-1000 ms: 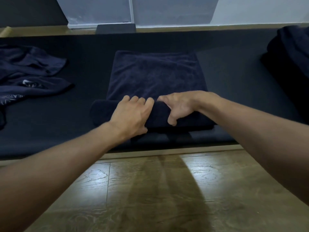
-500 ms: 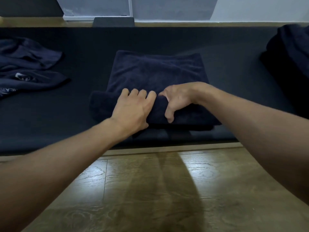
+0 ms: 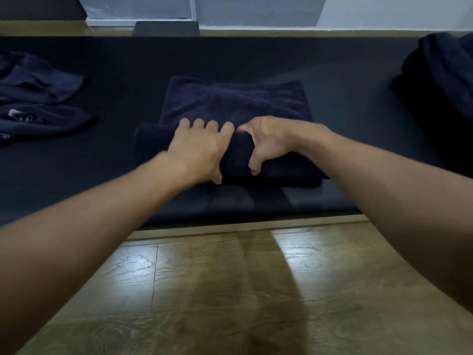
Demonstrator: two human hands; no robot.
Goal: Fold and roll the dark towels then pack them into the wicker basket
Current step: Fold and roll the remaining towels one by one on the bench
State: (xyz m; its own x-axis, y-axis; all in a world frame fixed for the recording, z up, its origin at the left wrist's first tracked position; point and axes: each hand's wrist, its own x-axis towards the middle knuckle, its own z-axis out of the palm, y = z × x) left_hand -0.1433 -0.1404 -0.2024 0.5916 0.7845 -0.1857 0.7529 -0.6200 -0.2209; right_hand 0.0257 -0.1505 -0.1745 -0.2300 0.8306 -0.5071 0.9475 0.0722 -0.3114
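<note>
A dark navy towel [image 3: 234, 101] lies folded flat on the dark mat [image 3: 345, 119], its near end wound into a thick roll [image 3: 238, 155]. My left hand [image 3: 198, 149] lies over the roll's left half, fingers curled across the top and thumb at the near side. My right hand [image 3: 266, 140] grips the roll just right of centre, thumb down on the near face. The two hands almost touch. No wicker basket is in view.
Crumpled dark towels [image 3: 38, 98] with a white logo lie at the far left of the mat. A dark heap of cloth [image 3: 442, 93] sits at the far right. Wooden floor [image 3: 230, 290] runs in front of the mat's near edge; a wall stands behind.
Both hands have pushed the roll away from me, so it has grown thicker and less flat towel shows beyond it.
</note>
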